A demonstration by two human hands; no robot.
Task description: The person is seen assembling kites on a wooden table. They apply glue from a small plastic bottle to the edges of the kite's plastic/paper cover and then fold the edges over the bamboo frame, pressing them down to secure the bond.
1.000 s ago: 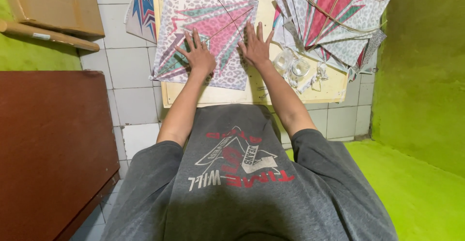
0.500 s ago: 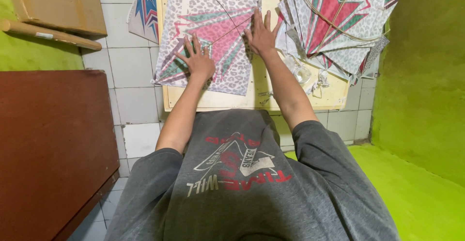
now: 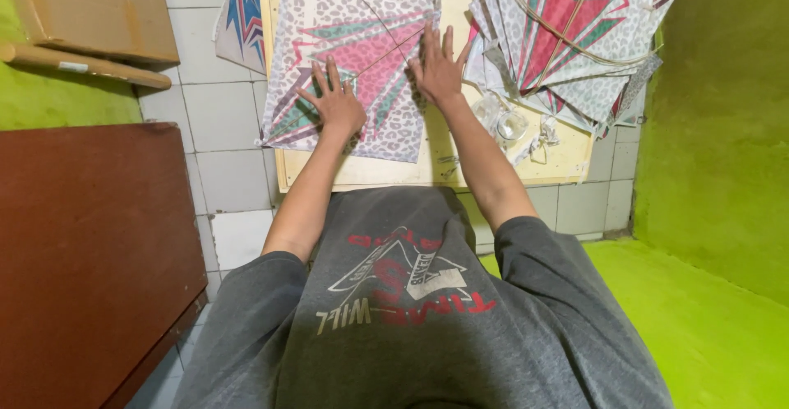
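Note:
A paper kite (image 3: 333,23) with a grey spotted print and pink and teal shapes lies flat on a pale wooden board (image 3: 394,172). Thin sticks cross it, one bent in an arc. My left hand (image 3: 335,101) presses flat on the kite's lower middle, fingers spread. My right hand (image 3: 438,68) lies flat on the kite's right edge, fingers together and pointing away from me. Neither hand grips anything.
A stack of similar kites (image 3: 575,31) lies at the board's right end. A clear glass jar (image 3: 503,121) and small scraps sit beside my right forearm. Another kite (image 3: 242,14) lies on the white tiles at left. A brown table (image 3: 90,244), cardboard (image 3: 99,6) and green walls surround.
The view shifted a little. My right hand slid slightly along the kite's right edge, and my left hand stayed pressed on the kite.

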